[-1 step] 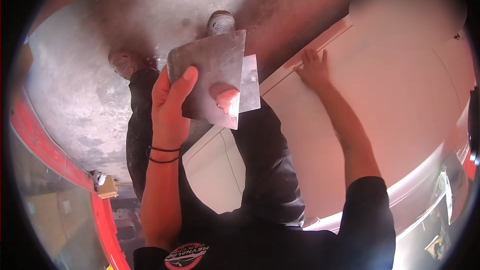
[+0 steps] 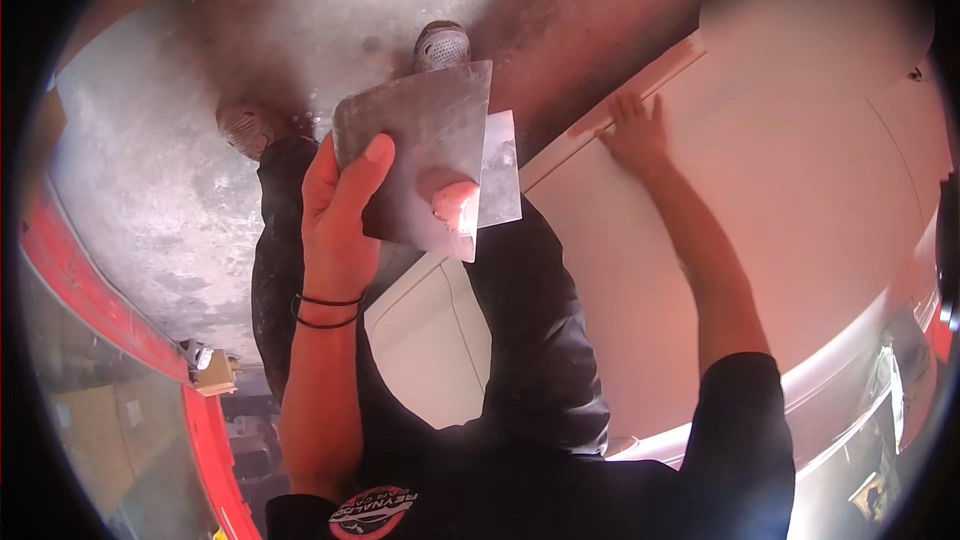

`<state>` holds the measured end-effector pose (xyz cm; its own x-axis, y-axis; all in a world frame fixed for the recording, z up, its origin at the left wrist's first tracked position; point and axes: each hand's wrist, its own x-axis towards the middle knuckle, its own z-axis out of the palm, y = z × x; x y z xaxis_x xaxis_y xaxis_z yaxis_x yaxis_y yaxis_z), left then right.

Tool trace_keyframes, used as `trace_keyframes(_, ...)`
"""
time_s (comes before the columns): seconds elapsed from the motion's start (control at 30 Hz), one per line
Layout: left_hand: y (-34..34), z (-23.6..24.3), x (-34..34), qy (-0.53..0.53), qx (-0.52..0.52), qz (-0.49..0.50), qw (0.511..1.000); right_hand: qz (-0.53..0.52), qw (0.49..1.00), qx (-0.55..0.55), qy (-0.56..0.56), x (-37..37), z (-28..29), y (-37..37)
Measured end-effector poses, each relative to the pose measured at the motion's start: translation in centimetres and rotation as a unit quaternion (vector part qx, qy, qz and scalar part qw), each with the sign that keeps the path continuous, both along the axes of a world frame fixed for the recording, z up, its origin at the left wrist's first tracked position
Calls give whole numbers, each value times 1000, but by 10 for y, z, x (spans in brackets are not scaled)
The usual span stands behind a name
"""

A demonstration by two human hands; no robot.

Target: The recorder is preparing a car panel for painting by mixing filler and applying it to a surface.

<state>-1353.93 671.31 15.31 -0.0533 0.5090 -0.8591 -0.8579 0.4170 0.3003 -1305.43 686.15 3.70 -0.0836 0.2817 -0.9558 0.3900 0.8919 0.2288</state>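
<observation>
My left hand (image 2: 338, 205) is closed on a flat grey metal plate (image 2: 415, 125), thumb on its face and fingers behind. A small lump of paste (image 2: 453, 204), looking like body filler, sits near the plate's right edge, brightly lit. Behind that edge a second, paler sheet (image 2: 505, 165) sticks out; how it is held is hidden. To the right, my right hand (image 2: 637, 135) rests on a pale car body panel (image 2: 740, 210), fingers spread and fingertips by the ridge along its lower edge. I see no tool in it.
My shoes (image 2: 442, 45) stand on the stained concrete floor (image 2: 150, 190). A pale panel (image 2: 430, 340) shows between my legs. At the left are a red frame (image 2: 100, 285) and a small cardboard box (image 2: 215, 375). A blurred round patch hides the upper right.
My right hand has shifted slightly to the right along the panel's edge. The left hand and the plate are almost unmoved.
</observation>
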Motion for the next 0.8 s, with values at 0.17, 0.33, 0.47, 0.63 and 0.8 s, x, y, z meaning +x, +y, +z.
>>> trace_keyframes(0.17, 6, -1, 0, 5, -9, -24, 1000, 48, 995, 74, -50, 17, -14, 112)
trace_keyframes(0.33, 16, -12, 0, 2, -4, -44, 999, 43, 982, 152, -106, 27, -40, 147)
trace_keyframes(0.47, 17, -7, -6, 21, -25, -66, 997, 42, 982, 161, -88, 3, -36, 82)
trace_keyframes(0.63, -12, 26, -16, 12, -41, -66, 997, -1, 990, 131, -54, -5, 2, -8)
trace_keyframes(0.8, -20, 32, -33, 14, -29, -34, 999, -49, 992, 108, -42, -38, 12, -63)
